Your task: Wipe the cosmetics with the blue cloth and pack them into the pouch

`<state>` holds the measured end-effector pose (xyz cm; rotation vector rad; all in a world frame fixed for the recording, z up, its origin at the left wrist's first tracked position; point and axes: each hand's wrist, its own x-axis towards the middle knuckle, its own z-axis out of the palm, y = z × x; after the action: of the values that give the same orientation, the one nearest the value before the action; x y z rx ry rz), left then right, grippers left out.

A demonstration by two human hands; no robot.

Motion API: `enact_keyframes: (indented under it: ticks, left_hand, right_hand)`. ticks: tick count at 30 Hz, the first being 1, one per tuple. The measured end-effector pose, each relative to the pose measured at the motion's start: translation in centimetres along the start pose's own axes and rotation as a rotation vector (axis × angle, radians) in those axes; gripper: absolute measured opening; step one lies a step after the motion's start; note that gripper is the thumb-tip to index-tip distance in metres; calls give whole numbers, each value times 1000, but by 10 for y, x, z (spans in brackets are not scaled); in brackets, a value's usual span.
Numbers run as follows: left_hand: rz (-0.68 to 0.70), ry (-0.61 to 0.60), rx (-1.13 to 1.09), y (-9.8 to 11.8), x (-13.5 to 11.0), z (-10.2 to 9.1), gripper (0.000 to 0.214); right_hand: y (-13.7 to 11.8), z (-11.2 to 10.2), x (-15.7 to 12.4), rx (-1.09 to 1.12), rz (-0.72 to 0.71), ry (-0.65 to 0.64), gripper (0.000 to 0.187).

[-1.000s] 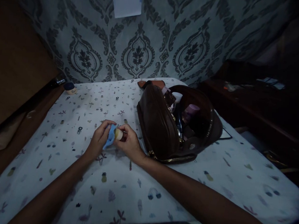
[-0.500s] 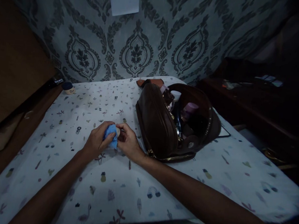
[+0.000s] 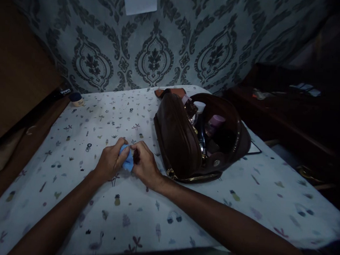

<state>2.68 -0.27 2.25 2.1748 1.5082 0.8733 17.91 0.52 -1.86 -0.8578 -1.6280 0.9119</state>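
Note:
My left hand (image 3: 111, 159) is closed around a crumpled light-blue cloth (image 3: 128, 162), thumb pressed on top. Against the cloth's right side, my right hand (image 3: 147, 165) has its fingers curled in a pinch; a small dark patch shows between them, and what they grip is hidden. Both hands are together just above the table, left of a brown leather bag (image 3: 180, 140). The bag's zipped top gapes wide, showing a pink-capped container (image 3: 216, 122), a white-capped one (image 3: 199, 106) and other dim items inside.
A small jar with a dark lid (image 3: 77, 99) stands at the table's far left corner. The table wears a white printed cloth (image 3: 139, 226). Behind the bag lies an orange-brown item (image 3: 176, 92), and a flat dark-edged object (image 3: 254, 148) pokes out at its right.
My right fingers have curled in more tightly against the blue cloth, and the pale round thing seen there before is now mostly hidden. The bag has stayed put.

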Motion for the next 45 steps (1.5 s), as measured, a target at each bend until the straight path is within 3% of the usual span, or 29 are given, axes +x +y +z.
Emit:
enact_keyframes:
  ticks: [4, 15, 22, 26, 30, 33, 38, 45]
  left_hand:
    - [-29, -9, -54, -3, -1, 2, 28]
    - [73, 56, -143, -16, 0, -2, 33]
    - [-67, 192, -283, -12, 4, -4, 27]
    - [-197, 253, -435, -13, 7, 0, 24]
    - [-296, 229, -549, -15, 9, 6, 30]
    - [-263, 191, -606, -15, 9, 13, 37]
    - [-203, 106, -650, -13, 8, 19, 47]
    - [-132, 17, -440, -10, 5, 12, 44]
  right_hand:
    - [-1, -1, 0, -20, -23, 13, 19]
    - [0, 0, 5, 479, 331, -161, 40]
    - [0, -3, 8, 688, 420, -236, 57]
    - [3, -1, 8, 680, 433, -222, 54]
    - [4, 0, 10, 584, 390, -103, 49]
    - [4, 1, 11, 528, 332, -12, 50]
    - [7, 1, 12, 522, 337, 9, 47]
    - [5, 1, 5, 306, 227, -46, 39]
